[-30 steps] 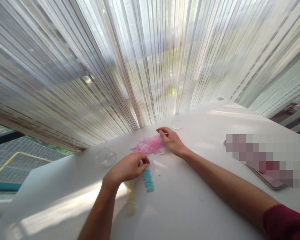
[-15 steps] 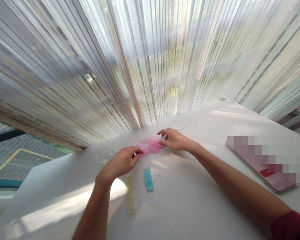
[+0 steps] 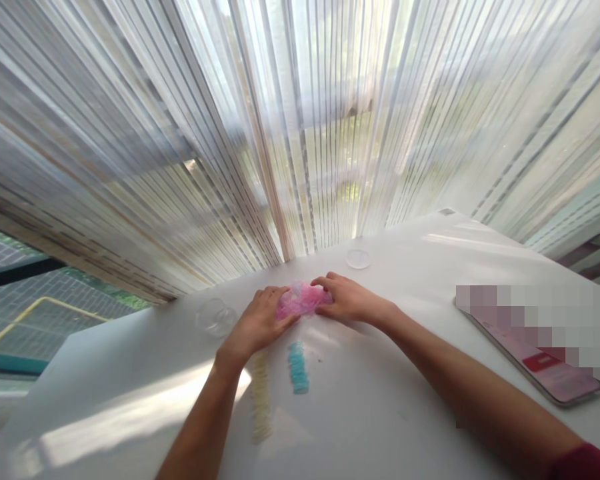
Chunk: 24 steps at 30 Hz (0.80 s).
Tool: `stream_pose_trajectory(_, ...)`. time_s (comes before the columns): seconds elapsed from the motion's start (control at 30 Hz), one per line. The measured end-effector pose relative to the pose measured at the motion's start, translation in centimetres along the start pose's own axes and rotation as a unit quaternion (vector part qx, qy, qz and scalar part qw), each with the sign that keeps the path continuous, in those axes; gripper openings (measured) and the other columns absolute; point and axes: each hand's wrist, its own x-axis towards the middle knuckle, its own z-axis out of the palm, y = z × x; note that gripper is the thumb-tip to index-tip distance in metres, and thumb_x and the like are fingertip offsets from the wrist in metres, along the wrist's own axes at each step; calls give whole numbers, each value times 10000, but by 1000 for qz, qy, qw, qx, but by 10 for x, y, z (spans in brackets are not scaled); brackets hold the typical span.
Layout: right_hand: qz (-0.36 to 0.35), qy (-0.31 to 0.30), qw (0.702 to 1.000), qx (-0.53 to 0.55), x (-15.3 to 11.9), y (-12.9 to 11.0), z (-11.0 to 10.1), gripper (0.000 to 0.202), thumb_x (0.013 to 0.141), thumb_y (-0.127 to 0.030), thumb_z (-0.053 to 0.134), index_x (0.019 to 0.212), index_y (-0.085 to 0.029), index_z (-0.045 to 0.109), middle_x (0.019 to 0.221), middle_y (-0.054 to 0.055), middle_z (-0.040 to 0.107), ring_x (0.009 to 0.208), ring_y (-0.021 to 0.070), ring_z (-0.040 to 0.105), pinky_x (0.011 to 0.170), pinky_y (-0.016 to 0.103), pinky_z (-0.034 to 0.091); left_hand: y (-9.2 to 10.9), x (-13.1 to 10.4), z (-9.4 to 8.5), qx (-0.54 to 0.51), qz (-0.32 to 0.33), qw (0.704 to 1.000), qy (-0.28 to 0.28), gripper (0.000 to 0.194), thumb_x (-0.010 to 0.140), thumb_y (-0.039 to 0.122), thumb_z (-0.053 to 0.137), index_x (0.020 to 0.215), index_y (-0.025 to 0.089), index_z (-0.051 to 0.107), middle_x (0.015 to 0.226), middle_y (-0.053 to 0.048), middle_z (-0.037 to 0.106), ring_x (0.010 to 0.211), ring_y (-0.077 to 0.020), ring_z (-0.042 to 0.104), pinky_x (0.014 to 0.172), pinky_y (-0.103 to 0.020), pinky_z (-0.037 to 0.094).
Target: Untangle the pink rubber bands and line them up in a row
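A loose heap of thin pink and pale lilac loops, which look like small elastic bands (image 3: 304,299), lies on the white table. My left hand (image 3: 263,317) is curled against the heap's left side, thumb at the near edge and fingers at the far edge. From the other side, my right hand (image 3: 341,298) cups it with bent fingers and thumb. The heap is bunched between both hands. Closer to me, a short row of blue bands (image 3: 298,368) lies beside a longer row of pale yellow bands (image 3: 261,400), partly near my left forearm.
A clear round container (image 3: 215,317) stands left of my left hand. One clear round lid or dish (image 3: 359,259) lies by the table's far edge. At right rests a phone (image 3: 545,363) with a pink screen, partly blurred out. Striped sheer curtains (image 3: 300,133) hang behind the table.
Both hands have closed in on the pink heap from its sides, and it is now more compact. The blue and yellow rows stay put on the table; the view has tilted slightly.
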Motion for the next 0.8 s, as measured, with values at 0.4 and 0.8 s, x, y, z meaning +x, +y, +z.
stream_pose_trajectory(0.4, -21, 25, 998, 62, 8, 4, -11, 184, 921, -228, 605, 1037, -176, 738, 920, 67, 704, 792, 162, 653, 755, 261, 481, 6, 8, 8, 23, -3, 999, 32, 233, 934, 265, 598, 1144, 217, 686, 1144, -65, 704, 1094, -246, 610, 988, -382, 490)
stream_pose_trajectory(0.8, 45, -40, 998, 15, 4, 7, -37, 276, 906, -170, 551, 1113, -190, 732, 1054, 77, 728, 901, 187, 674, 824, 273, 482, -2, 9, -2, 6, -7, 994, 112, 172, 926, 249, 616, 1064, 226, 716, 1026, -44, 731, 959, -211, 655, 895, -352, 536)
